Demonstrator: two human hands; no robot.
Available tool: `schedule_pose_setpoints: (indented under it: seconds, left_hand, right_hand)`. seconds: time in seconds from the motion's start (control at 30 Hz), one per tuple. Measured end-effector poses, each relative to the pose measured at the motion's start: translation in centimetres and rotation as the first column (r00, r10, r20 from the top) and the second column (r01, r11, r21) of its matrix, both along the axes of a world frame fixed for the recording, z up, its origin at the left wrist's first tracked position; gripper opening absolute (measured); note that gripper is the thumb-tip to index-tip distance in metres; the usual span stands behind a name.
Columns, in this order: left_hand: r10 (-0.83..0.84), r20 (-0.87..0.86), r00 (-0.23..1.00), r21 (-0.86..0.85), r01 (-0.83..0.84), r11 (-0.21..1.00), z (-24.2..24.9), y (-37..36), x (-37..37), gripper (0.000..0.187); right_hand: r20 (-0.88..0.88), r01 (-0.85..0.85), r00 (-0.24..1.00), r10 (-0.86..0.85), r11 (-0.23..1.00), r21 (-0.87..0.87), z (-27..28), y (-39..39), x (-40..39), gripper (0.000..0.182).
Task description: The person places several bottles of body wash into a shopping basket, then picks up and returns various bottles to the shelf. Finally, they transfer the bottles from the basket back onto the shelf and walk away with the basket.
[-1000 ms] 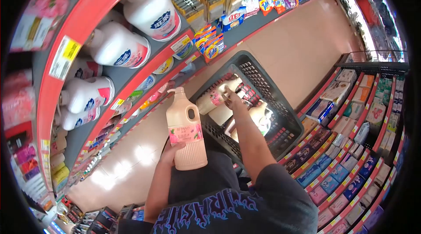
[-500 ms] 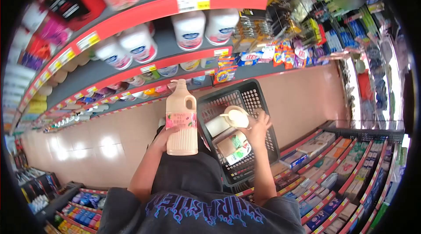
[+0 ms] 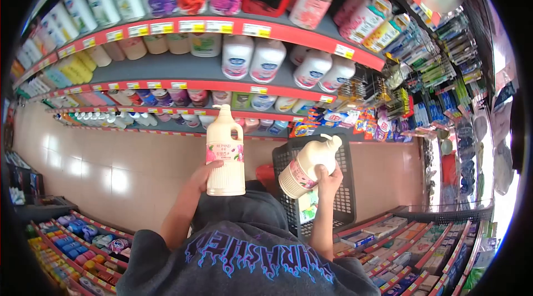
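Upright in front of me stands a cream pump bottle [image 3: 226,176] with a pink floral label, a ribbed lower part and a loop handle. My left hand [image 3: 202,176] is closed on its lower left side. My right hand [image 3: 328,178] grips a second, similar pump bottle [image 3: 314,158] near its shoulder. That bottle tilts, with its pump toward the upper right and its base toward the lower left, over the black shopping basket [image 3: 348,199]. Below it, a green-and-white package [image 3: 307,208] shows in the basket, partly covered by the bottle and my right arm.
Ahead run shelves with red price rails [image 3: 222,26], carrying white bottles [image 3: 268,61] and other toiletries. Detergent packs [image 3: 333,118] sit low at the right. Lower shelves with boxed goods [image 3: 397,243] flank me at the right, and bright packages [image 3: 83,240] at the left. Tiled floor [image 3: 105,168] lies between.
My right hand has lifted the second pump bottle out of the basket and turned its label into view. My left hand still holds the first bottle. The view has shifted, showing more shelf at left.
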State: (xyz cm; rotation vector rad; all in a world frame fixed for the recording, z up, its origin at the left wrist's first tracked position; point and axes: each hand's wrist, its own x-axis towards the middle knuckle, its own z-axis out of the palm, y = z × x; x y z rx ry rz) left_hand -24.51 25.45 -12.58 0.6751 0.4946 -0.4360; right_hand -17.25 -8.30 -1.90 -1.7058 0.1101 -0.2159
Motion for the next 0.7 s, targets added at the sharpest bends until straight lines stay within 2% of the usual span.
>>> schedule_pose_setpoints:
  seconds: [0.13, 0.17, 0.27, 0.33, 0.5, 0.7]
  left_hand:
    - [0.157, 0.033, 0.987, 0.028, -0.158, 0.987, 2.2, 4.9, -4.3, 0.043]
    - [0.202, 0.037, 0.979, 0.036, -0.203, 0.978, 2.9, 6.0, -5.3, 0.044]
    - [0.265, 0.084, 0.96, 0.176, -0.277, 0.945, 4.1, 8.6, -7.9, 0.043]
    - [0.283, 0.089, 0.955, 0.161, -0.294, 0.942, 5.0, 10.3, -9.1, 0.043]
    - [0.386, 0.153, 0.91, 0.135, -0.406, 0.904, 5.2, 13.2, -11.5, 0.045]
    - [0.488, 0.198, 0.85, 0.043, -0.504, 0.862, 4.7, 14.0, -12.1, 0.049]
  right_hand:
    - [-0.019, -0.086, 0.996, 0.09, 0.985, 0.151, -0.7, 6.3, -1.4, 0.042]
    - [0.027, -0.059, 0.998, 0.056, 0.991, 0.121, -1.4, 8.2, -1.8, 0.039]
    - [0.004, -0.101, 0.994, 0.105, 0.949, 0.299, -1.0, 13.7, -2.8, 0.038]
    - [0.026, -0.185, 0.982, 0.186, 0.933, 0.308, -1.7, 16.3, -2.7, 0.036]
    - [-0.037, -0.25, 0.957, 0.286, 0.888, 0.386, -1.7, 21.5, -1.9, 0.038]
    - [-0.139, -0.341, 0.875, 0.464, 0.795, 0.502, -0.9, 24.1, 0.5, 0.038]
